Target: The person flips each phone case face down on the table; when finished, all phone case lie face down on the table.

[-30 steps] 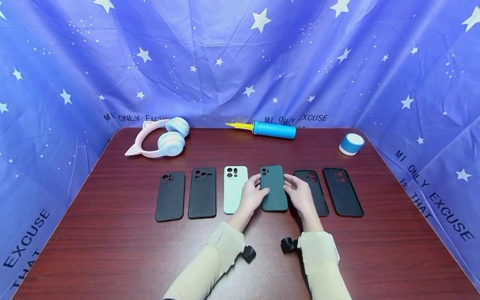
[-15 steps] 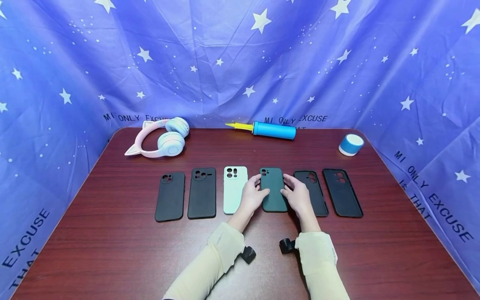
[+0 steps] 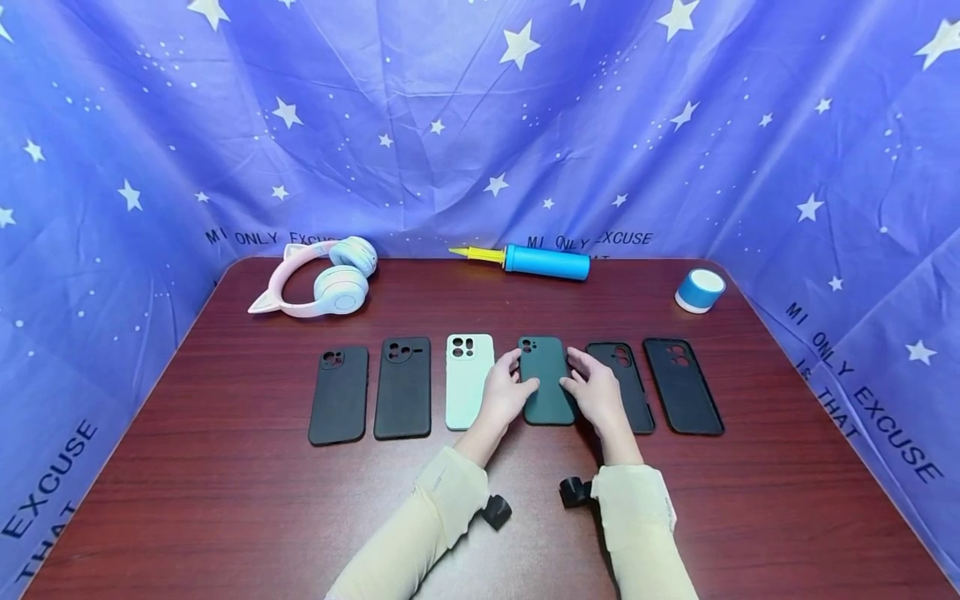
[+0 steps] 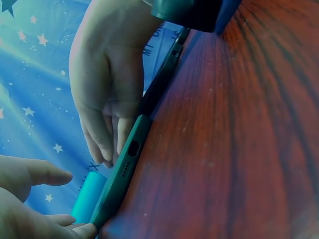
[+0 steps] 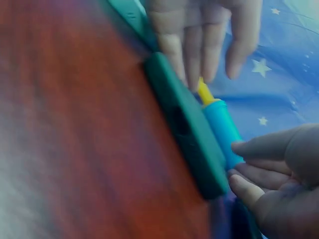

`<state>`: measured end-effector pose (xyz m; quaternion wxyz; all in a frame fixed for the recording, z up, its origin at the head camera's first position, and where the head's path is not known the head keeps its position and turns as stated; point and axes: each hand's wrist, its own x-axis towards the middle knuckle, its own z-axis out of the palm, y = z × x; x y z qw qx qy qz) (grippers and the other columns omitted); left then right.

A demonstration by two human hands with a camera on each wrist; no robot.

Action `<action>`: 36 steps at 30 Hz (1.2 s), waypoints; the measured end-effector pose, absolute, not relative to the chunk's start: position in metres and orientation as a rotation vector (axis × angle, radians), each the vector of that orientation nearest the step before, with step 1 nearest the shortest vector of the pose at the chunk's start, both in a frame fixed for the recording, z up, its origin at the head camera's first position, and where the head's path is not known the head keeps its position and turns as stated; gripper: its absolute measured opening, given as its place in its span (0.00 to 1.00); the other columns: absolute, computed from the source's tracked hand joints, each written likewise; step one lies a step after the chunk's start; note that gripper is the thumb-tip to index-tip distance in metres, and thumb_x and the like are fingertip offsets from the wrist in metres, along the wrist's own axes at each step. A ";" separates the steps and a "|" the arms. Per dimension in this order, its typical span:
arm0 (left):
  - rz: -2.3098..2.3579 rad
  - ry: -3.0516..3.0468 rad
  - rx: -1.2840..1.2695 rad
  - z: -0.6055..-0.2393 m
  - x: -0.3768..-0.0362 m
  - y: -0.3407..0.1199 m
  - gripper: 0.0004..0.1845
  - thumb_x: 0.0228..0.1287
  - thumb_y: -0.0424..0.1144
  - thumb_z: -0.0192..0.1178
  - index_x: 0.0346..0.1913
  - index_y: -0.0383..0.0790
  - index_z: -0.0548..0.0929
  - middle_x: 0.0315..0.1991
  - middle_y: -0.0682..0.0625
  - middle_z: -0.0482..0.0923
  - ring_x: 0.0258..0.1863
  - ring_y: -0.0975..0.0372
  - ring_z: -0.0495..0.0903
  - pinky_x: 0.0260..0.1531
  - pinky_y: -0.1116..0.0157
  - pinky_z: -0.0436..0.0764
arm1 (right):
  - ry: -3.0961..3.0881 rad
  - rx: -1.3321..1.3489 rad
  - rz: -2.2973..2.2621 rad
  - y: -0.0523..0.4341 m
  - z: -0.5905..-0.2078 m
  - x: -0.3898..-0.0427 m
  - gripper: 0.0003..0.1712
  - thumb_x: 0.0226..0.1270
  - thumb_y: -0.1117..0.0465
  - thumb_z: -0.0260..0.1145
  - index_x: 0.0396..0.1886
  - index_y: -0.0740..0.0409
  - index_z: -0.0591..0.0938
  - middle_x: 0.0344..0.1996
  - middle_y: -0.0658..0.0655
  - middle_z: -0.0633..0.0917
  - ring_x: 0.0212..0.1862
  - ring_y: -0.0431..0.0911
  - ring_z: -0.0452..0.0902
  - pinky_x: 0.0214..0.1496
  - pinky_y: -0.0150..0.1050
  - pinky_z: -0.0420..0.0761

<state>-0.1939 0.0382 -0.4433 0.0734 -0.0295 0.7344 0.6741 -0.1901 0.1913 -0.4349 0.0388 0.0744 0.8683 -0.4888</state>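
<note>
A dark green phone case [image 3: 545, 379] lies flat on the table in the head view, back side up, camera holes at the far end. My left hand [image 3: 504, 387] rests at its left edge, fingers extended, and my right hand [image 3: 597, 387] is at its right edge. In the left wrist view, the thumb of my left hand [image 4: 32, 199] stands off the case [image 4: 124, 169] while fingertips are by its edge. The right wrist view, somewhat blurred, has my right hand [image 5: 279, 174] with loosely bent fingers beside the case [image 5: 187, 129]. Neither hand visibly pinches it.
In the same row are a mint green case [image 3: 467, 392], two black cases [image 3: 337, 396] on the left, and two dark cases [image 3: 686, 387] with hollow sides up on the right. Behind stand cat-ear headphones [image 3: 341, 290], a blue hand pump [image 3: 547, 262] and a blue-white cylinder [image 3: 701, 292].
The green case's far end has come down slightly, so the case lies flat. My right hand shifted a little left, then stayed. My left hand has hardly moved.
</note>
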 end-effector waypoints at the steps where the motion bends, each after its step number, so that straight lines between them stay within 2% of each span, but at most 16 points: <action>1: 2.029 2.210 -0.089 -0.443 -0.194 0.038 0.33 0.59 0.26 0.59 0.69 0.29 0.65 0.68 0.34 0.66 0.69 0.47 0.67 0.68 0.57 0.70 | 2.664 0.216 -1.516 0.194 -0.433 -0.189 0.33 0.69 0.68 0.60 0.73 0.59 0.64 0.70 0.65 0.68 0.69 0.55 0.68 0.67 0.45 0.74; 8: 2.109 2.290 -0.052 -0.437 -0.192 0.043 0.30 0.60 0.27 0.58 0.67 0.30 0.68 0.66 0.34 0.69 0.69 0.49 0.67 0.68 0.58 0.70 | 2.699 0.142 -1.588 0.223 -0.423 -0.183 0.30 0.72 0.65 0.58 0.72 0.62 0.65 0.69 0.66 0.69 0.70 0.57 0.66 0.70 0.47 0.71; 12: 2.116 2.337 -0.006 -0.433 -0.190 0.052 0.29 0.61 0.28 0.58 0.66 0.29 0.69 0.64 0.34 0.71 0.66 0.48 0.71 0.65 0.58 0.74 | 2.759 0.157 -1.537 0.242 -0.419 -0.179 0.30 0.72 0.62 0.58 0.72 0.61 0.65 0.68 0.67 0.70 0.70 0.59 0.66 0.70 0.52 0.70; 20: 2.081 2.382 0.053 -0.424 -0.190 0.081 0.28 0.64 0.30 0.58 0.67 0.32 0.69 0.65 0.39 0.72 0.62 0.48 0.76 0.60 0.57 0.78 | 2.838 0.221 -1.399 0.273 -0.413 -0.177 0.31 0.73 0.59 0.58 0.72 0.61 0.64 0.69 0.66 0.69 0.70 0.61 0.64 0.69 0.55 0.70; 26: 2.084 2.389 0.022 -0.421 -0.189 0.109 0.28 0.63 0.31 0.59 0.66 0.33 0.70 0.63 0.40 0.74 0.59 0.48 0.78 0.57 0.59 0.80 | 2.863 0.216 -1.281 0.283 -0.414 -0.177 0.31 0.73 0.58 0.58 0.71 0.63 0.65 0.67 0.70 0.70 0.69 0.63 0.65 0.65 0.58 0.71; 29: 2.051 2.396 0.005 -0.421 -0.186 0.119 0.29 0.62 0.32 0.60 0.66 0.34 0.70 0.61 0.39 0.75 0.58 0.49 0.79 0.56 0.59 0.81 | 2.862 0.198 -1.263 0.286 -0.415 -0.176 0.30 0.72 0.59 0.58 0.71 0.64 0.65 0.67 0.70 0.70 0.69 0.63 0.65 0.67 0.58 0.70; 36: 1.920 2.389 -0.045 -0.426 -0.181 0.134 0.31 0.62 0.34 0.61 0.68 0.35 0.68 0.62 0.41 0.73 0.61 0.53 0.76 0.58 0.59 0.79 | 2.843 0.178 -1.247 0.289 -0.417 -0.174 0.30 0.72 0.61 0.58 0.70 0.66 0.65 0.65 0.71 0.71 0.69 0.64 0.64 0.69 0.60 0.65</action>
